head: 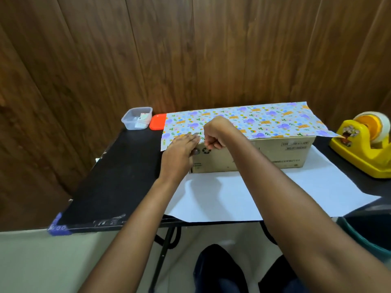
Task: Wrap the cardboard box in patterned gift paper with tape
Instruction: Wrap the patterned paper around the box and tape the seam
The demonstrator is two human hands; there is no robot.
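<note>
On one box (264, 157), the left hand (179, 153) pressed the paper (264, 121) edge with fingers straight, the right hand (215, 134) pinched it, and bare surface (116, 176) lay toward nine o'clock.

Cardboard box (264, 157) sits on the gift paper (254, 195) on the table (118, 176); the paper runs out toward the person and laps over the box top from behind. Tape dispenser (364, 144) is right of the box; tub (137, 118) and lid (157, 122) are side by side behind its left end. Left hand (179, 151) is at the near-left top corner, right hand (213, 134) just right of it.
</note>
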